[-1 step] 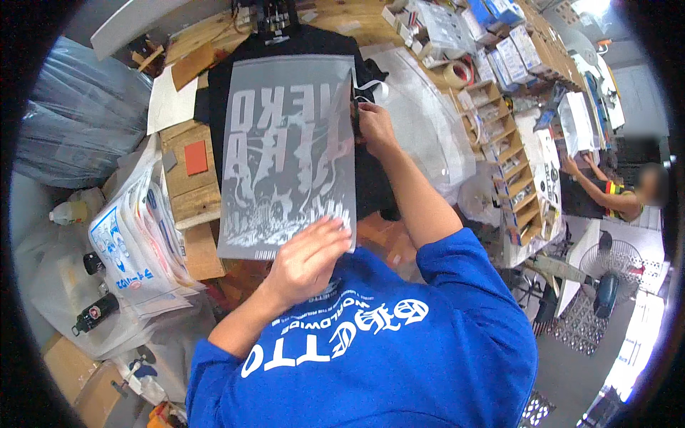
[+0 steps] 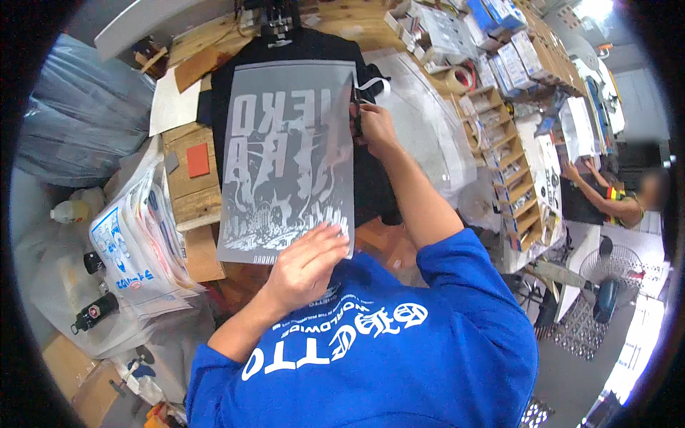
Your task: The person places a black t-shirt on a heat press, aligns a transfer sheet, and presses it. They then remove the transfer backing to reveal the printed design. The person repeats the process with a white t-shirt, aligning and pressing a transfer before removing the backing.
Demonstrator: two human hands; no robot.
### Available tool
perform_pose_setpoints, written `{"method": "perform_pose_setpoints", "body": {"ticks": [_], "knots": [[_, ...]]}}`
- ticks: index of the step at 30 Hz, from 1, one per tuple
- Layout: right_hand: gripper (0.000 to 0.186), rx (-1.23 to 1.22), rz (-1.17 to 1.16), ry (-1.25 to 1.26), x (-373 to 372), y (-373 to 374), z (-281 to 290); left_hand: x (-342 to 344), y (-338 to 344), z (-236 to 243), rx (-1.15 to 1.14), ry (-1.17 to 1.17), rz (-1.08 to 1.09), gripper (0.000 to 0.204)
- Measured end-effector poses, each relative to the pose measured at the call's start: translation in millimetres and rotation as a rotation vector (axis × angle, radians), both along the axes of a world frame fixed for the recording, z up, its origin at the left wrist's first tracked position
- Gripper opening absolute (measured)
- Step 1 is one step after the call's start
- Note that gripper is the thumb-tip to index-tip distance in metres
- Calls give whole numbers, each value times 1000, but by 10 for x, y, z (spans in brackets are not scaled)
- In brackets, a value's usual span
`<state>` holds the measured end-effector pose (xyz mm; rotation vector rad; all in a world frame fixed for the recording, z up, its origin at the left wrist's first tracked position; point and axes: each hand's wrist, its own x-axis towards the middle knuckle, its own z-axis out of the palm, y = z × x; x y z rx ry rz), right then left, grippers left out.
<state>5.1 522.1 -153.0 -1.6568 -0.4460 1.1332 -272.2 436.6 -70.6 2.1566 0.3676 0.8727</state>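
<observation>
A translucent grey film sheet (image 2: 275, 185) with white mirrored lettering and a drawing lies over a black T-shirt (image 2: 314, 48). My left hand (image 2: 308, 260) grips the sheet's lower right corner, its fingers together and laid on top; the thumb is hidden. At the sheet's right edge, my right hand (image 2: 377, 128) is closed on a dark tool that looks like scissors (image 2: 357, 114), mostly hidden by fingers and film. A thin white strip (image 2: 379, 88) curls away just beyond that hand.
On the left are an orange-red block (image 2: 198, 160), a stack of printed plastic bags (image 2: 135, 246) and a black bottle (image 2: 96, 312). To the right stand a compartmented wooden rack (image 2: 510, 167), a tape roll (image 2: 459, 77) and a fan (image 2: 606, 278). Another person (image 2: 621, 203) works at far right.
The film sheet and my left hand sit slightly nearer to my body than before. My right hand stays at the sheet's right edge with its grip unchanged.
</observation>
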Motion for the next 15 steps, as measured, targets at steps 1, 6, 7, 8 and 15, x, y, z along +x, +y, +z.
{"method": "perform_pose_setpoints", "body": {"ticks": [1,6,7,8,15], "knots": [[23,-43,7,18,48,40,61,-40,-19,32,2,-6,11,22],[17,-47,-49,129,19,-261,147,-223,-60,140,-192,92,-96,22],[17,-77,-60,152,12,-300,138,-266,-60,170,-177,28,-144,22],[16,-38,-50,115,-15,-327,127,-335,-69,211,-179,60,-183,23],[19,145,-130,-123,304,85,-35,-511,-62,135,-294,472,-355,37]]}}
